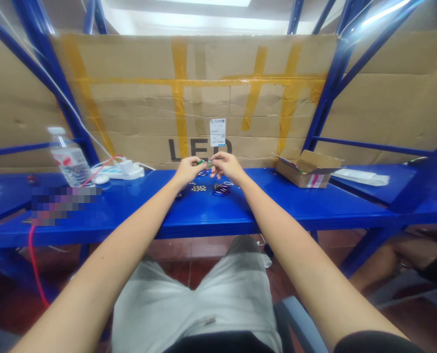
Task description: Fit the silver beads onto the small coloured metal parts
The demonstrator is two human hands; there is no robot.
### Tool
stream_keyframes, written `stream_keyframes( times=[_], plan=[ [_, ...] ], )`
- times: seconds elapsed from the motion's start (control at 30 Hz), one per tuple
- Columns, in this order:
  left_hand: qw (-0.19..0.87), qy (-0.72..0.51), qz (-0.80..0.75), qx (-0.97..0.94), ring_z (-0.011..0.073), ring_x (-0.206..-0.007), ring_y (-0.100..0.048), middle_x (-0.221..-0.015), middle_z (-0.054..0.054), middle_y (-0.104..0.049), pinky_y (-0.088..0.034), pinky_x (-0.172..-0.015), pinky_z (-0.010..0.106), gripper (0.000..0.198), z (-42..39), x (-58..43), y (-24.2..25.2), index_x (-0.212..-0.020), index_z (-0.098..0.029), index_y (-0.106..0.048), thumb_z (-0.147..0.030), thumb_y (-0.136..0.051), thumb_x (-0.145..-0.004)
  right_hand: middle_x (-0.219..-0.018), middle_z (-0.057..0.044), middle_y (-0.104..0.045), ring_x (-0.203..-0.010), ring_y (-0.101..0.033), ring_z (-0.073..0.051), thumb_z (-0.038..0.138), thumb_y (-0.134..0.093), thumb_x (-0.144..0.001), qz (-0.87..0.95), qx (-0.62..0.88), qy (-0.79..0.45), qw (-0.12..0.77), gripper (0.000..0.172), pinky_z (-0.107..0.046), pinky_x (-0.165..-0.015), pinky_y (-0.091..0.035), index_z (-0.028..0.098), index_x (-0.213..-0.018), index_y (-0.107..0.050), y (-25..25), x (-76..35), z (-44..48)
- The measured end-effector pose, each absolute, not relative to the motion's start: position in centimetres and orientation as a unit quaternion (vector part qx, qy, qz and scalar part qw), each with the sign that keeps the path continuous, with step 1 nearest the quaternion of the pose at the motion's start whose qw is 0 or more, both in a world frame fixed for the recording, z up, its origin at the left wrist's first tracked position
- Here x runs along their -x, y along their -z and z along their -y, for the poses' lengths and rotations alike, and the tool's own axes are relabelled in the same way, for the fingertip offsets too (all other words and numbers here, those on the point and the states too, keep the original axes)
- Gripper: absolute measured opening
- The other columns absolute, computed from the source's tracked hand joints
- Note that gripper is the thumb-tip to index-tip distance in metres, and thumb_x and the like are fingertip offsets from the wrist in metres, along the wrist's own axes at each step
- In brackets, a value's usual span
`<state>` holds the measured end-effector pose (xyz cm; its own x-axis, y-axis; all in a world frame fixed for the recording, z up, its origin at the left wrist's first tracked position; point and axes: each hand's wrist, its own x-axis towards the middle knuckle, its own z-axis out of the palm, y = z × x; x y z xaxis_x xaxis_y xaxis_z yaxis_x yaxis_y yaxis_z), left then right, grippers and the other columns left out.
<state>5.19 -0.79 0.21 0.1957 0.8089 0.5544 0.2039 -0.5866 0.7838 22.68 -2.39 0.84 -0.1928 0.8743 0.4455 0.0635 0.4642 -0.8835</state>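
Bench stock, as seen from beside the seated person:

1. Left hand (187, 169): arm stretched fwd, fingers curled in, tips pinched on the left end of a small green piece (203, 162).
2. Right hand (229, 166): arm stretched fwd, fingers bent, thumb & forefinger nipping the same piece from the right. The two hands nearly meet.
3. Small green piece: held in the air btwn both hands, just above the blue bench (284, 201), in front of the cardboard sheet (137, 103) marked "LED". Too small to say what it is.
4. Heap of small metal bits (198, 188): on the bench, right under the left hand.
5. Bunch of coloured clips (222, 189): on the bench under the right hand, just beside the metal bits. Detail blurred.
6. Water bottle (69, 159): upright, white cap, well to the left.
7. White power strip (121, 170): at the back, btwn bottle & hands, with a red cable (35, 264) hanging off the bench front.
8. Open cardboard box (306, 168): flaps up, to the right of the hands.
9. White packet (361, 176): flat, right of the box.
10. Another person's leg (387, 264): low at far right, under the bench
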Motion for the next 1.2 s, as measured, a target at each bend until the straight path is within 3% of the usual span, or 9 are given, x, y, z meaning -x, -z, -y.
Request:
stream_keyframes(
  times=[0.17,0.37,0.6,0.8,1.03,1.2],
  plan=[
    [0.279,-0.530,-0.348,-0.722,0.0114,-0.059,-0.047,-0.063,-0.001,-0.059,-0.037,-0.060,0.026,0.024,0.6,-5.2,-0.2,-0.074,-0.014,-0.066,-0.036,-0.073,-0.071,-0.058,0.001,-0.065,-0.056,-0.072,-0.016,0.010,-0.051,-0.098,0.672,0.361,-0.383,0.522,0.011,-0.018,-0.042,-0.050,0.016,-0.089,-0.054,-0.4,-22.5,2.1],
    [0.210,-0.496,-0.328,-0.777,0.0149,-0.068,-0.054,-0.069,0.000,-0.062,-0.040,-0.068,0.028,0.021,-0.2,-5.3,0.5,-0.076,-0.015,-0.065,-0.035,-0.070,-0.075,-0.055,0.001,-0.063,-0.051,-0.069,-0.015,0.007,-0.048,-0.099,0.704,0.400,-0.368,0.457,0.020,-0.017,-0.037,-0.047,0.016,-0.081,-0.051,-0.1,-22.8,2.0],
    [0.114,-0.450,-0.336,-0.820,0.0186,-0.081,-0.059,-0.082,0.003,-0.069,-0.043,-0.075,0.030,0.011,-0.4,-5.5,0.7,-0.083,-0.016,-0.066,-0.026,-0.067,-0.079,-0.059,-0.002,-0.066,-0.052,-0.070,-0.015,0.008,-0.055,-0.096,0.705,0.415,-0.408,0.407,0.016,-0.016,-0.038,-0.046,0.015,-0.082,-0.052,-0.1,-23.0,2.6],
    [0.153,-0.481,-0.374,-0.779,0.0169,-0.075,-0.057,-0.077,0.001,-0.065,-0.043,-0.073,0.029,0.014,-0.9,-5.1,0.6,-0.083,-0.017,-0.063,-0.030,-0.066,-0.080,-0.058,0.000,-0.066,-0.054,-0.071,-0.017,0.008,-0.058,-0.094,0.671,0.443,-0.398,0.442,0.016,-0.018,-0.041,-0.049,0.018,-0.091,-0.046,-0.8,-23.4,2.4],
    [0.251,-0.462,-0.397,-0.752,0.0180,-0.077,-0.065,-0.081,0.004,-0.072,-0.046,-0.074,0.029,0.011,-1.6,-5.3,1.7,-0.083,-0.017,-0.060,-0.022,-0.066,-0.075,-0.058,-0.003,-0.067,-0.049,-0.066,-0.015,0.005,-0.057,-0.090,0.632,0.541,-0.323,0.451,0.015,-0.021,-0.042,-0.050,0.016,-0.082,-0.052,-0.9,-24.3,1.3],
    [0.181,-0.411,-0.423,-0.787,0.0196,-0.079,-0.063,-0.081,0.004,-0.071,-0.046,-0.075,0.030,0.009,-1.9,-5.8,2.1,-0.079,-0.017,-0.062,-0.023,-0.068,-0.075,-0.058,-0.005,-0.067,-0.047,-0.066,-0.017,0.003,-0.058,-0.087,0.626,0.573,-0.311,0.428,0.016,-0.023,-0.041,-0.050,0.015,-0.076,-0.055,-1.1,-24.8,1.4]
  ],
)
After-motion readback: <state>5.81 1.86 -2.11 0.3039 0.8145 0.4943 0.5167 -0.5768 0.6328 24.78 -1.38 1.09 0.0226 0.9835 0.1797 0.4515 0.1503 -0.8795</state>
